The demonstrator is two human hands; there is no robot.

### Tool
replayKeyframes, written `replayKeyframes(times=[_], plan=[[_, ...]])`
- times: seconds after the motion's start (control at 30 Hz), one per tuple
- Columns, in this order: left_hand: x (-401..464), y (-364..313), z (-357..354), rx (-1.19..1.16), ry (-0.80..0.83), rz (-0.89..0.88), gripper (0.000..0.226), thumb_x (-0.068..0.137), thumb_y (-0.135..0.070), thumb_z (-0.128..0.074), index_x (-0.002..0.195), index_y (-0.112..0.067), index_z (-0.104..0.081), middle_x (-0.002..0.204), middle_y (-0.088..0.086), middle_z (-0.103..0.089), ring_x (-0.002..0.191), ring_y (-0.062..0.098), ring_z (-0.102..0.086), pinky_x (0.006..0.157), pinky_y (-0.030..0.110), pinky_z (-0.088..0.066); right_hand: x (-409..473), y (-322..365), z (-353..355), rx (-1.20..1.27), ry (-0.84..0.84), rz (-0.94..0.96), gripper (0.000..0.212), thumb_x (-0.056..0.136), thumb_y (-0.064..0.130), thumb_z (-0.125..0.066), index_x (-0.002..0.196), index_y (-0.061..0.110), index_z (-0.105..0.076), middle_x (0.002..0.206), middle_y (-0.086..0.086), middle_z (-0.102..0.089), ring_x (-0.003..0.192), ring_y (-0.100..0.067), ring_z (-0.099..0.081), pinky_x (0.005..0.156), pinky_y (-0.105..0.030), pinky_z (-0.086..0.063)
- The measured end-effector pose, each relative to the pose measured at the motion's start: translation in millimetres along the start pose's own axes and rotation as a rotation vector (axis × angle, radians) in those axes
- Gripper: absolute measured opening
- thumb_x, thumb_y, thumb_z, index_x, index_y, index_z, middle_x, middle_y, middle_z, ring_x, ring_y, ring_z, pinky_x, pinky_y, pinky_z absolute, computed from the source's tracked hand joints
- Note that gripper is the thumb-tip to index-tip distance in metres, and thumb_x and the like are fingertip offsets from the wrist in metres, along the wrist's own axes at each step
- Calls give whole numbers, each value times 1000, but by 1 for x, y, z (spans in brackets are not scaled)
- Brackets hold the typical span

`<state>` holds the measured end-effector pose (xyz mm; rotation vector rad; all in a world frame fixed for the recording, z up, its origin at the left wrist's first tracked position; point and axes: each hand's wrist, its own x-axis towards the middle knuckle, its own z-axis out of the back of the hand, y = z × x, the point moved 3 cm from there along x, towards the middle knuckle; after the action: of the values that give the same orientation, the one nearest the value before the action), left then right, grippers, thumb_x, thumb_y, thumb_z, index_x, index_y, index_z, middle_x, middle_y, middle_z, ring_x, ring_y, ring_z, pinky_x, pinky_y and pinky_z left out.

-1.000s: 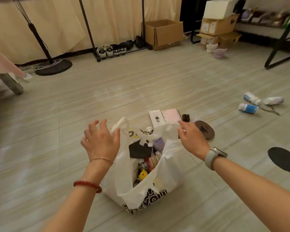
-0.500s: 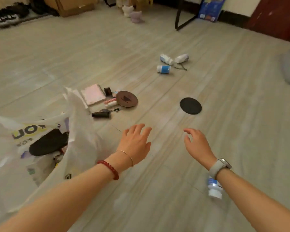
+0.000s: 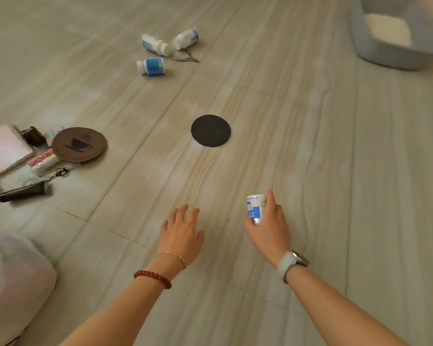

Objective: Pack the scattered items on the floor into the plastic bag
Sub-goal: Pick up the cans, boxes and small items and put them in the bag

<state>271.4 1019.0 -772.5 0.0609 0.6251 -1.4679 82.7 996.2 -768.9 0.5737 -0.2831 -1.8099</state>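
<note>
**Pale tile floor, things strewn about**

Grey-beige tiles (image 3: 310, 121) with a wood-grain streak run across the whole room, thin joints crossing on a slant. At the far right corner sits a grey tray (image 3: 375, 49) with white filler inside.

The right hand (image 3: 269, 227) grips a small white-and-blue bottle (image 3: 255, 208), fingers curled round it just above the floor. The left hand (image 3: 181, 232) hangs beside it with fingers spread and relaxed, holding nothing.

A black disc (image 3: 210, 130) lies flat ahead of both hands. Farther off, three bottles (image 3: 151, 66) lie on their sides close together. To the left is a cluster: a brown coaster (image 3: 79, 144), a pink notebook (image 3: 4, 151), a dark case (image 3: 21, 194) with a key clip, and some small packets touching the coaster. The bag (image 3: 13, 280), white and blurred, bulges at the lower left edge, well apart from the held bottle.
</note>
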Motion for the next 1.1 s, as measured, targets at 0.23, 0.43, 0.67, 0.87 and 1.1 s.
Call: replayKeyframes(times=[0.23, 0.43, 0.67, 0.87, 1.1], plan=[[110, -15, 46, -46, -121, 18, 47, 94, -26, -41, 138, -14, -31, 148, 7, -28, 136, 27, -27, 110, 40, -31, 102, 14, -11, -28, 15, -24, 75, 86, 30, -50, 145, 11, -8, 121, -19, -45, 107, -33, -46, 82, -38, -43], [182, -26, 49, 48, -135, 2, 53, 95, -23, -40, 143, -16, -19, 155, 6, -14, 143, 27, -11, 112, 45, -28, 106, 3, -28, 48, -27, -36, 77, 82, 30, -53, 145, 18, -11, 114, -10, -44, 103, -26, -44, 68, -31, -39], [225, -38, 57, 316, -237, -45, 37, 95, -30, -43, 128, -14, -46, 127, 8, -52, 120, 28, -47, 97, 40, -36, 107, 4, -29, 5, -16, -28, 78, 81, 31, -55, 145, 18, -12, 114, -10, -43, 97, -26, -46, 72, -35, -45], [221, -43, 72, 636, -214, -140, 14, 90, -3, -45, 98, -7, -55, 71, 3, -48, 69, 23, -53, 59, 28, -34, 106, 6, -27, -3, 23, -57, 80, 81, 28, -55, 146, 15, -10, 116, -13, -42, 102, -29, -45, 74, -36, -45], [136, -9, 96, 82, -496, 53, 23, 92, -20, -38, 79, -10, -54, 73, 7, -57, 63, 30, -53, 49, 28, -34, 103, 15, -19, -76, 32, -19, 75, 84, 27, -51, 145, 14, -9, 116, -16, -43, 107, -31, -43, 77, -37, -46]])
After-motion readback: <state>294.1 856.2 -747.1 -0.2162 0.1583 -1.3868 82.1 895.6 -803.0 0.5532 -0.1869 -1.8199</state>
